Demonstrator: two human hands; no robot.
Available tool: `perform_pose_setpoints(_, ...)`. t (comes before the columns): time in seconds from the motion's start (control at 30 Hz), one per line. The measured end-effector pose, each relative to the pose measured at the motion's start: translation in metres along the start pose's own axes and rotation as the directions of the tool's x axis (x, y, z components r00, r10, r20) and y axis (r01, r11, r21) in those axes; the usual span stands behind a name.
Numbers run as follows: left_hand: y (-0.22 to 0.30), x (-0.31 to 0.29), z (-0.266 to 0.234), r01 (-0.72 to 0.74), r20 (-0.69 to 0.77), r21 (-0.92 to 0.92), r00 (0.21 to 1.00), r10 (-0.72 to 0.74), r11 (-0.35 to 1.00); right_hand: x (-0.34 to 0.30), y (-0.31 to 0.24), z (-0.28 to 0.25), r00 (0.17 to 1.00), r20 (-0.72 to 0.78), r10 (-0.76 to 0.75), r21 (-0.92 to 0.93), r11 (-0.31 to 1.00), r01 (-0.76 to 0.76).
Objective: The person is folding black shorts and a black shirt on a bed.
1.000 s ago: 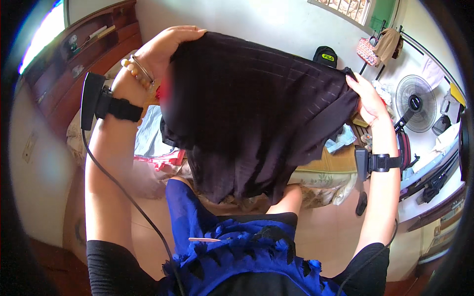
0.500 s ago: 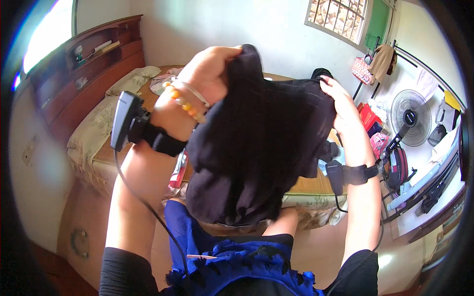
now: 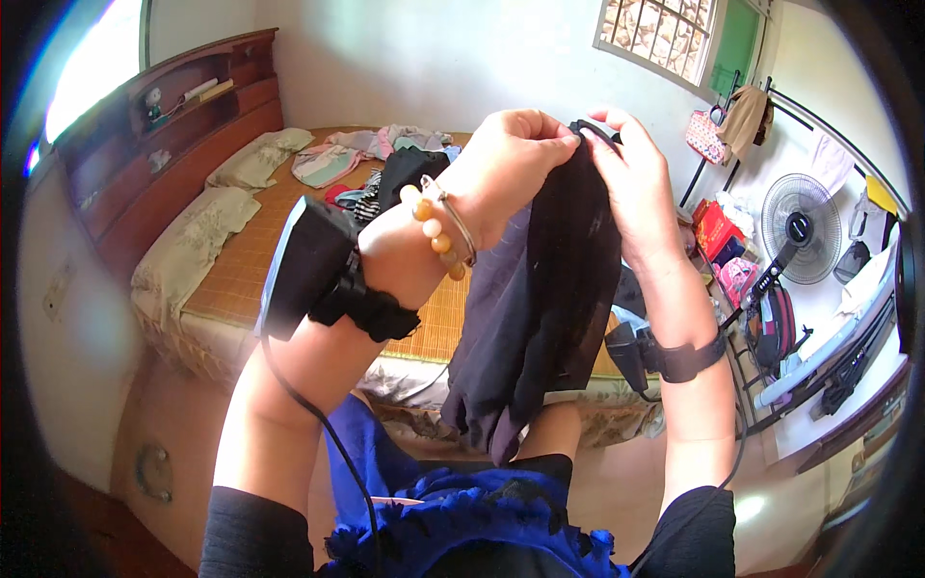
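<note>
A thin black garment (image 3: 554,289) hangs in folds from both hands, its lower end dangling over my lap; its exact kind I cannot tell. My left hand (image 3: 515,159), with a bead bracelet and a bangle at the wrist, pinches the top edge between thumb and fingers. Close beside it on the right, my right hand (image 3: 631,183) grips the same bunched top edge, thumb and fingers closed on the cloth. Both hands are raised at chest height in front of the bed. A strapped device sits on each forearm.
Ahead is a bed (image 3: 231,299) with a woven mat, two pillows (image 3: 222,217) and a pile of clothes (image 3: 400,173). A wooden headboard (image 3: 183,116) stands left. On the right are a fan (image 3: 798,228), bags and a clothes rack (image 3: 819,125).
My hands have come together, the left moving right. The garment, spread wide before, now hangs narrow and folded. More of the bed and the clothes pile shows.
</note>
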State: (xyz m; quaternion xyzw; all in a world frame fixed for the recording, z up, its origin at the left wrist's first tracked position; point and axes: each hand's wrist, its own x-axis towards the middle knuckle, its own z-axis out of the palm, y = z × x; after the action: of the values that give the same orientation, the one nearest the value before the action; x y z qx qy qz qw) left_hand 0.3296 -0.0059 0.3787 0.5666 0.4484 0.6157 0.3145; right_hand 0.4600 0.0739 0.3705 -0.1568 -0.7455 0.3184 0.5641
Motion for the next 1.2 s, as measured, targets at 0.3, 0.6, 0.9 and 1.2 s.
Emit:
perform_pose_setpoints(0.3, -0.005, 0.002, -0.012, 0.086, 0.203, -0.343, 0.979, -0.016, 0.935, -0.007, -0.007, 0.008, 0.984, 0.131, 0.117, 0.289, 0.945, -0.151)
perform_pose_setpoints(0.6, -0.007, 0.001, -0.032, -0.072, 0.216, 0.016, 0.974, 0.067, 0.997, -0.015, -0.007, -0.006, 0.927, 0.325, 0.186, 0.451, 0.831, -0.325)
perform_pose_setpoints(0.9, -0.015, 0.015, -0.027, -0.314, 0.404, 0.371, 0.902, 0.153, 0.874, -0.016, -0.008, -0.019, 0.919, 0.374, 0.122, 0.586, 0.737, -0.337)
perform_pose_setpoints(1.2, 0.007, 0.021, -0.027, -0.297, 0.307, 0.426, 0.936, 0.173, 0.854, -0.047, 0.021, -0.034, 0.905, 0.416, 0.089, 0.352, 0.902, -0.251)
